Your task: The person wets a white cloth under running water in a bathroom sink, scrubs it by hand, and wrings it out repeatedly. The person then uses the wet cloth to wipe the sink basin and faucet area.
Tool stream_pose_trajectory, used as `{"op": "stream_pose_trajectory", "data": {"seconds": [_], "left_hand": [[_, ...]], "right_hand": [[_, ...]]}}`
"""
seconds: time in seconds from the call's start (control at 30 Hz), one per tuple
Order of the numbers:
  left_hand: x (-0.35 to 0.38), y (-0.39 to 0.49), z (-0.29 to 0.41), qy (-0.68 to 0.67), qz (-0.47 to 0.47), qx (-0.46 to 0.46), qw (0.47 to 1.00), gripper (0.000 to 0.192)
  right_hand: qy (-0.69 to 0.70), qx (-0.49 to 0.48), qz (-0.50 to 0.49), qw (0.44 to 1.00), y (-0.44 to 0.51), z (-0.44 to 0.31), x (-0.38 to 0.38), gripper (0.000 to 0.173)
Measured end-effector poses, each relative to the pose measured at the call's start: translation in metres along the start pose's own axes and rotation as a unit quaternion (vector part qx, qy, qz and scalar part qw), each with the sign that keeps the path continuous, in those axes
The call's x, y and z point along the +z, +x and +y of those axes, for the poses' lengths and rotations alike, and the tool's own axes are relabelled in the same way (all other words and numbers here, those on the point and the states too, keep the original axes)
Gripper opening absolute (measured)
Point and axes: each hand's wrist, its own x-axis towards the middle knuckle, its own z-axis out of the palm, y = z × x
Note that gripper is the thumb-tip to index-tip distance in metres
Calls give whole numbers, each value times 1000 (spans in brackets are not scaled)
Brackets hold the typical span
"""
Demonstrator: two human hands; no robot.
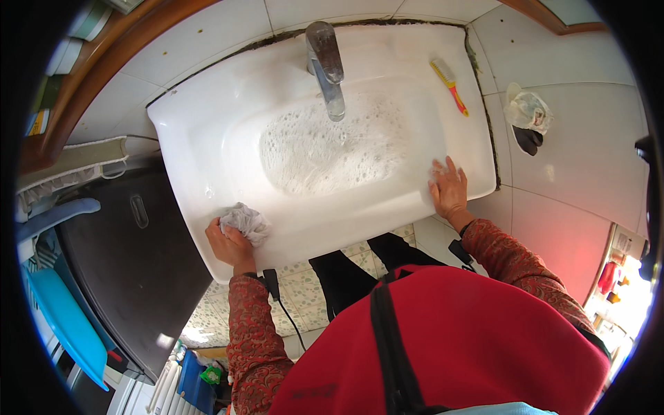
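Bunched in my left hand (228, 241) is a wet greyish-white cloth (248, 222), at the front left corner of a white ceramic washbasin (197, 150). My right hand (449, 191) rests on the basin's right front rim with its fingers apart, nothing held, and some suds on the fingers. Foamy water (332, 150) fills the bowl. Over it reaches a chrome faucet (328, 72) from the back rim. A small brush (449, 86) with a yellow and red handle lies on the right rear ledge.
A clear bag (529, 111) with something dark below it hangs on the right tiled wall. Left of the basin stands a dark cabinet or appliance (135, 249), with a blue plastic basin (67, 327) beside it. A wood-framed shelf (104, 67) juts in at the upper left.
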Motion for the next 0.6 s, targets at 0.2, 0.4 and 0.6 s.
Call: {"op": "stream_pose_trajectory", "data": {"seconds": [0.2, 0.4, 0.6], "left_hand": [[2, -1, -1, -3, 3, -19, 1000, 34], [3, -2, -4, 2, 8, -11, 1000, 36], [3, -2, -4, 9, -2, -20, 1000, 37]], "right_hand": [[16, 4, 12, 1000, -1, 4, 6, 36], [21, -5, 17, 1000, -1, 4, 3, 38], [41, -5, 41, 998, -2, 4, 5, 35]]}}
